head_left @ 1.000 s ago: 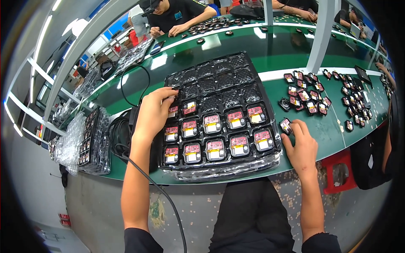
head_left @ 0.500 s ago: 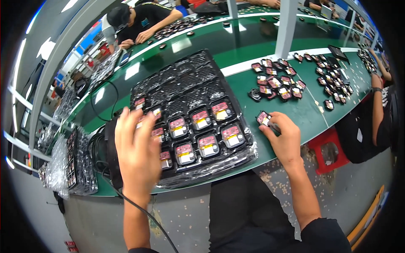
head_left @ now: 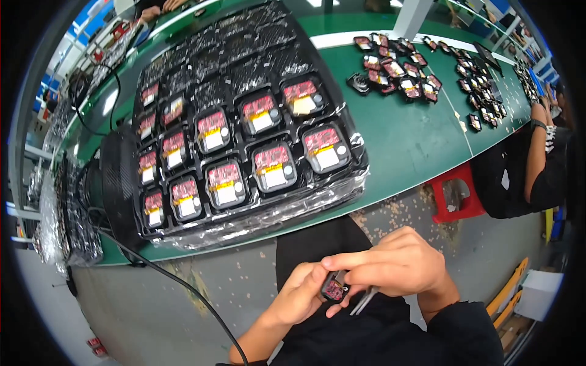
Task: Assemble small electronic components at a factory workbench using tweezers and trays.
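Observation:
Above my lap, a small black-cased electronic unit with a red circuit board [head_left: 334, 288] sits between my two hands. My left hand [head_left: 299, 296] is closed around it, thumb along its upper edge. My right hand [head_left: 400, 265] is bent over the unit from the right, its fingertips touching the top. A pair of metal tweezers [head_left: 364, 301] sticks out below the right fingers, prongs pointing down. On the bench, a stack of black plastic trays [head_left: 256, 229] carries similar units [head_left: 273, 166] in its nearer pockets; the farther pockets hold none.
Loose units [head_left: 390, 67] lie in clusters on the green bench [head_left: 390, 140]. A black cable [head_left: 183, 287] hangs over the front edge at left. Bubble-wrapped trays [head_left: 79, 226] stand far left. A red stool [head_left: 455, 195] and a seated co-worker's arm [head_left: 537, 146] are at right.
My right hand has brought the unit from beside the trays back over my lap. My left hand has left the trays and now grips the unit. The view has tipped downward.

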